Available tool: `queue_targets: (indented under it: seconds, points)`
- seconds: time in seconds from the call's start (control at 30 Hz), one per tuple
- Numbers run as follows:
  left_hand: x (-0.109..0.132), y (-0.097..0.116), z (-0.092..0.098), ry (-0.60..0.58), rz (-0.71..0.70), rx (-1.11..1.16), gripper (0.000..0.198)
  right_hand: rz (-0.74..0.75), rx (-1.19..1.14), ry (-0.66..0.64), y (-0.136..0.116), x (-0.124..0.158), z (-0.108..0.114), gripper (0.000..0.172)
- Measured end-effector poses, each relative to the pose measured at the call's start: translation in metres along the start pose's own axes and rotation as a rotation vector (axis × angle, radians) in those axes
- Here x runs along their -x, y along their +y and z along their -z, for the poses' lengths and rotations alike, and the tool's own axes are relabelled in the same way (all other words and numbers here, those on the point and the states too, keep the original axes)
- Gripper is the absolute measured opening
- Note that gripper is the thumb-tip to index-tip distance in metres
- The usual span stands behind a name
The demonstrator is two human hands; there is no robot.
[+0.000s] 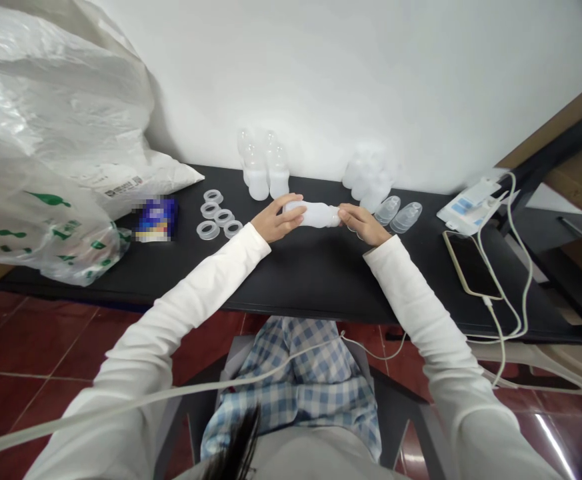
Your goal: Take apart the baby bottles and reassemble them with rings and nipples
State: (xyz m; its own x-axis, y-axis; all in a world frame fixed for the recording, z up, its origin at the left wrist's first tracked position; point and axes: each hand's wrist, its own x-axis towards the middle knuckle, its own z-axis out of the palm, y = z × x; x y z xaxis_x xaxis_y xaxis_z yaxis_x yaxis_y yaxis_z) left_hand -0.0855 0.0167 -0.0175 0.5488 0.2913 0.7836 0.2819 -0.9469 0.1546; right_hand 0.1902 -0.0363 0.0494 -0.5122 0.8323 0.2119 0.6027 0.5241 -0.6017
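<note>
A white plastic bottle (311, 215) lies sideways above the black table, held between both hands. My left hand (275, 221) is closed around its base end. My right hand (363, 225) pinches the neck end, where a translucent ring (333, 215) shows; the fingertips partly hide it. To the left of my left hand lie several translucent screw rings (224, 217). Clear domed caps (405, 217) lie just right of my right hand. Behind it stands a group of white bottles (368, 173). Several bottles with clear domed caps (258, 167) stand against the wall.
Large white plastic bags (61, 93) fill the table's left end, with a blue packet (158, 219) beside them. At the right lie a phone (471, 265) on a cable and a white box (471, 207). A white cable (191, 390) crosses over my lap.
</note>
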Motion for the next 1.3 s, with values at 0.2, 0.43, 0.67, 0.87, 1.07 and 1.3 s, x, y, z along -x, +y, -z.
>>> queue_targets:
  seconds: [0.2, 0.43, 0.67, 0.87, 1.07, 1.3]
  points:
    - [-0.001, 0.008, 0.008, 0.049, 0.048, -0.163, 0.029, -0.144, 0.568, 0.452, 0.002, 0.002, 0.011, 0.042]
    - [-0.002, 0.018, 0.008, 0.15, 0.206, -0.096, 0.051, -0.623, 0.766, 0.759, 0.034, 0.006, 0.013, 0.046]
    - [-0.002, 0.02, 0.006, 0.232, 0.305, -0.061, 0.052, -0.636, 0.834, 0.68, 0.037, 0.006, 0.006, 0.053]
    - [-0.002, 0.021, 0.006, 0.242, 0.363, -0.04, 0.049, -0.623, 0.856, 0.649, 0.031, 0.007, 0.005, 0.053]
    - [-0.004, 0.023, 0.006, 0.25, 0.353, -0.043, 0.046, -0.628, 0.826, 0.658, 0.031, 0.005, 0.006, 0.055]
    - [-0.005, 0.027, 0.007, 0.254, 0.405, -0.02, 0.043, -0.589, 0.68, 0.844, 0.024, 0.008, 0.019, 0.05]
